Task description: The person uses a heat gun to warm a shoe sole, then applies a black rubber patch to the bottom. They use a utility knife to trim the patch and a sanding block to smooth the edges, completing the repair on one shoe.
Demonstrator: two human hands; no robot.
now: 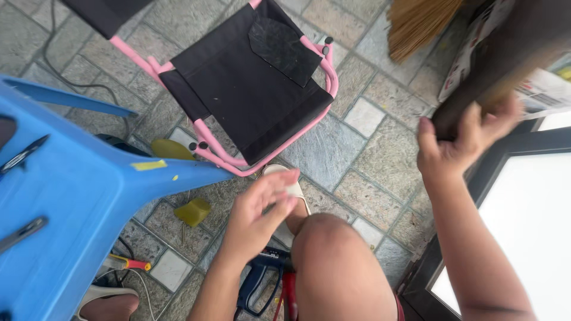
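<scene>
Grey stone paving (369, 196) fills the floor, with a pink-framed folding stool (250, 83) with a black fabric seat standing on it toward the far side. At the near left, a blue plastic stool (77, 208) lies tipped, one leg reaching toward the middle of the floor. The right hand (455, 145) is raised at the far right, fingers curled and clamped round the lower end of a dark brown board (505, 65) — the board slants up to the far right corner, blurred. The left hand (259, 217) hovers low over the near middle of the floor, fingers straight and loosely together, holding nothing, just above a bare knee (333, 255) and a pale sandal (291, 196). A yellow sponge-like block (193, 211) lies on the paving just beside the blue leg. A red-handled screwdriver (128, 263) lies near the left edge, and a blue power tool (262, 279) sits below the left wrist — partly hidden. Straw bristles of a broom (416, 21) show at the far edge.
</scene>
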